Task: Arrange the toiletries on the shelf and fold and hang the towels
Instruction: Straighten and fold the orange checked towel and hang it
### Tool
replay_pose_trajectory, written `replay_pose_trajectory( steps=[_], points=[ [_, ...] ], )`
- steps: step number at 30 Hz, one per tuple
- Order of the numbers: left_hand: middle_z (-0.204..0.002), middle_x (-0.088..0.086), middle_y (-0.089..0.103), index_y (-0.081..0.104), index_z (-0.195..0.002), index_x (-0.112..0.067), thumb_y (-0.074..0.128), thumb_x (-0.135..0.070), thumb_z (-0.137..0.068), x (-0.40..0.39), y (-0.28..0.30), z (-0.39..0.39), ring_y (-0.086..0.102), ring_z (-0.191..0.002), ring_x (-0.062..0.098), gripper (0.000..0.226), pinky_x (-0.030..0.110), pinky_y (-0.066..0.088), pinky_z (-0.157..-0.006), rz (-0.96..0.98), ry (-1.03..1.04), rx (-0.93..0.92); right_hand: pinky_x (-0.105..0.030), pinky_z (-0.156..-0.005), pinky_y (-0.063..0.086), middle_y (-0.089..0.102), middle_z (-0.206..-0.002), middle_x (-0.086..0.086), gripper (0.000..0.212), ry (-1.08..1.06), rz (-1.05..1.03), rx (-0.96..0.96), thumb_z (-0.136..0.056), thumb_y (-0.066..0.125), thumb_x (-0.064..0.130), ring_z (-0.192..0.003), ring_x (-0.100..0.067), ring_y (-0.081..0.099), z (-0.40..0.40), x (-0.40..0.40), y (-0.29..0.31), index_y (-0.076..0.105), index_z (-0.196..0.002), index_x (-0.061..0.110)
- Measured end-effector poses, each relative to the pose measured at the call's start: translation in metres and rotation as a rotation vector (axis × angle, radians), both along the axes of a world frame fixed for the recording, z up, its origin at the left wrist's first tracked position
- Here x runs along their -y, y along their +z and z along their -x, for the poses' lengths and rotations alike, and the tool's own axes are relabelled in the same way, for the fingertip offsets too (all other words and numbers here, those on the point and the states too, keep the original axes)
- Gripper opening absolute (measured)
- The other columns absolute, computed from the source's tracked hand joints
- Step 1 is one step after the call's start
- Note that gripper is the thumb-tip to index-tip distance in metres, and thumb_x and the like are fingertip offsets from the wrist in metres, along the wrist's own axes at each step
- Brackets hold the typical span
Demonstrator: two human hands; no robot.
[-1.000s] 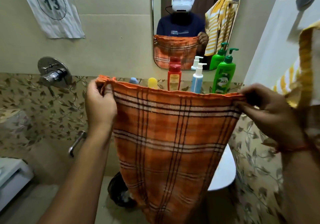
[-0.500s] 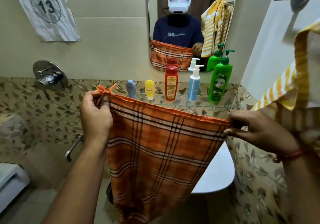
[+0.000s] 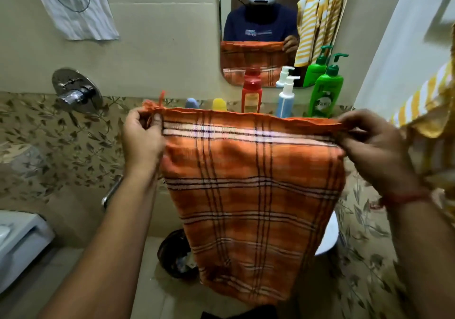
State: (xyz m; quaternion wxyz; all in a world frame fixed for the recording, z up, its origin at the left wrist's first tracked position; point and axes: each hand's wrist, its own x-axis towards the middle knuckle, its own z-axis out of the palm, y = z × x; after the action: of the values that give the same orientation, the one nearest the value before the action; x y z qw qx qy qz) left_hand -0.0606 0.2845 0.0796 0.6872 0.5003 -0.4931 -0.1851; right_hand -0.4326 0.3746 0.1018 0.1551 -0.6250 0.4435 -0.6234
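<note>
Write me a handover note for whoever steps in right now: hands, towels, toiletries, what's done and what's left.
Left hand and right hand each pinch a top corner of the orange plaid towel, which hangs spread in front of the shelf.
Red bottle, white pump bottle and green pump bottle stand upright in a row; two small tubes are partly hidden behind the towel.
Yellow striped towel hangs at right.
Left: fold and hang the orange towel.

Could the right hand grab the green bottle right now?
Probably not yet. The right hand is pinching one top corner of the orange towel, and the left hand pinches the other. The stretched towel hangs in front of the green bottle on the shelf, so it would have to let go first.
</note>
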Motion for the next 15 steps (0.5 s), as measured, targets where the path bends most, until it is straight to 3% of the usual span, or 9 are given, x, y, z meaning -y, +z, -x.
replay_pose_trajectory(
  steps=[5,9,12,15],
  points=[
    [-0.089,-0.01,0.068,0.062,-0.085,-0.03,0.064,-0.016,-0.092,0.007,-0.007,0.005,0.063,-0.082,0.009,0.016,0.029,0.052,-0.081,-0.018,-0.032,-0.011,-0.013,-0.062,0.048,0.067,-0.074,0.019,0.049,-0.083,-0.023,0.037,-0.087,0.063,-0.008,-0.066,0.003,0.061,0.0,0.009,-0.001,0.067,-0.079,0.04],
    [-0.091,-0.012,0.07,0.064,-0.085,-0.033,0.065,-0.021,-0.092,0.005,-0.006,0.006,0.066,-0.087,0.011,0.013,0.038,0.055,-0.089,-0.034,-0.054,-0.037,-0.008,-0.048,0.041,0.06,-0.08,0.005,0.042,-0.072,-0.041,0.093,-0.088,0.061,-0.011,-0.049,0.003,0.054,-0.004,0.005,0.0,0.062,-0.083,0.031],
    [-0.096,-0.012,0.073,0.066,-0.09,-0.032,0.063,-0.022,-0.094,0.002,0.002,0.009,0.069,-0.094,0.01,0.011,0.04,0.056,-0.095,-0.044,-0.069,-0.058,-0.019,-0.037,0.04,0.055,-0.08,-0.001,0.04,-0.057,-0.045,0.105,-0.09,0.059,-0.009,-0.045,-0.005,0.05,-0.005,0.002,0.002,0.061,-0.089,0.03],
    [-0.097,-0.012,0.072,0.065,-0.093,-0.033,0.06,-0.024,-0.094,-0.005,0.005,0.012,0.069,-0.096,0.013,0.01,0.042,0.056,-0.094,-0.058,-0.076,-0.01,-0.021,-0.038,0.039,0.051,-0.079,-0.003,0.041,-0.011,-0.073,0.128,-0.092,0.055,-0.007,-0.049,-0.015,0.047,-0.004,0.0,0.004,0.063,-0.1,0.032]
  ],
)
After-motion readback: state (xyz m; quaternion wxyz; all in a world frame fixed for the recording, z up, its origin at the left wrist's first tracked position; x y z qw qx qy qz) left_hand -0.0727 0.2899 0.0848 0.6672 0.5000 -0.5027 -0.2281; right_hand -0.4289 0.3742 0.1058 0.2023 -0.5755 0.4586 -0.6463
